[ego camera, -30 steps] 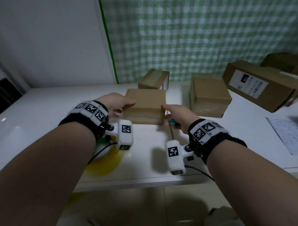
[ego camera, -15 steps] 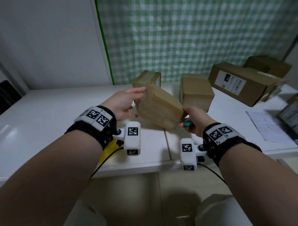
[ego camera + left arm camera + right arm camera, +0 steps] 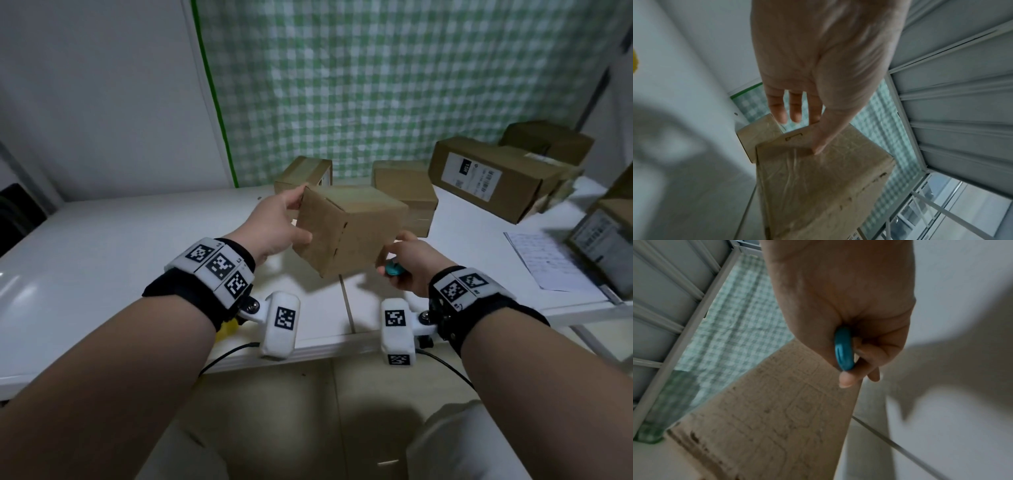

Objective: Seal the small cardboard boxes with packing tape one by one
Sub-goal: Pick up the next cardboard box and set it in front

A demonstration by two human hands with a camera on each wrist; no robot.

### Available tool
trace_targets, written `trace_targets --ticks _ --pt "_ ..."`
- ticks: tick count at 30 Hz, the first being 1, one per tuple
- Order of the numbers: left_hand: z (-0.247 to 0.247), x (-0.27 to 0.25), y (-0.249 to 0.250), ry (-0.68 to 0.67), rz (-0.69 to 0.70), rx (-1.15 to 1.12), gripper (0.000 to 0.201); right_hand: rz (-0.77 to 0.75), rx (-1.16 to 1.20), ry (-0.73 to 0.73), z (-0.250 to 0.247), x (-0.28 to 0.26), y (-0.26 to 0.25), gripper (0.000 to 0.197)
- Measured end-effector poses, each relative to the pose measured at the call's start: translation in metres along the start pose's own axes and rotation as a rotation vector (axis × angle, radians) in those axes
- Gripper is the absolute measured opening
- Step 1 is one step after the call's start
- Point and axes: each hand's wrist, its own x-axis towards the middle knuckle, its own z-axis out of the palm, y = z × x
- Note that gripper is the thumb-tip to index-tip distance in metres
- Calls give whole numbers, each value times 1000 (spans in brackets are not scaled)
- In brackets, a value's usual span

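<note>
A small brown cardboard box (image 3: 356,229) hangs tilted above the white table (image 3: 102,257), one corner pointing down. My left hand (image 3: 291,219) grips its left end, thumb on the near face and fingers over the far edge. In the left wrist view the thumb presses a taped, wrinkled face of the box (image 3: 818,186). My right hand (image 3: 397,260) is curled round a teal handle (image 3: 393,268) and touches the box's lower right edge. From the right wrist, the teal ring-shaped handle (image 3: 843,350) sits in the curled fingers beside the box (image 3: 777,410). What the handle belongs to is hidden.
Two more small boxes (image 3: 301,173) (image 3: 404,188) stand at the back of the table. A long labelled box (image 3: 489,178) and others lie at the right, with a paper sheet (image 3: 548,260). Something yellow (image 3: 226,329) lies under my left wrist.
The box has come up off the table between both hands and has been turned, first tipping right, now with a corner pointing down. The right hand keeps the teal handle.
</note>
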Motion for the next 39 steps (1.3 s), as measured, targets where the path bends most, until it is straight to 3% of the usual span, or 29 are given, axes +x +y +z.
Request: trace_targets --ticks 4,7,11,14,19,24,27,31,32,34,37,39 --pt "-5 -1 -2 -111 -71 -149 74 -47 22 1 2 0 -1 41" --pt "-8 -7 -5 -221 -158 -375 74 -107 57 17 2 -3 -3 27" --pt "-7 -8 -20 -97 -197 -382 96 -197 70 -19 2 -8 -7 12" --pt "-6 -8 -29 -2 -301 -461 114 -264 101 -51 3 -13 -13 14" --pt "-8 -11 -43 -57 -412 -458 79 -386 110 -100 14 -20 -23 12" --pt "-8 -11 -54 -115 -477 -412 75 -416 94 -119 19 -19 -23 10" --pt "-12 -13 -56 -128 -495 -431 66 -392 101 -117 17 -18 -23 25" --pt "-22 -13 -64 -163 -483 -673 89 -356 102 -86 11 -14 -21 34" --pt "-23 -13 -64 -146 -472 -720 87 -350 104 -78 9 -13 -20 34" --pt "-24 -13 -59 -76 -442 -772 66 -344 113 -69 7 -12 -18 33" --pt "-21 -13 -51 38 -381 -788 15 -354 133 -72 8 -15 -15 31" --pt "-20 -12 -50 81 -355 -799 8 -361 137 -67 9 -15 -14 32"
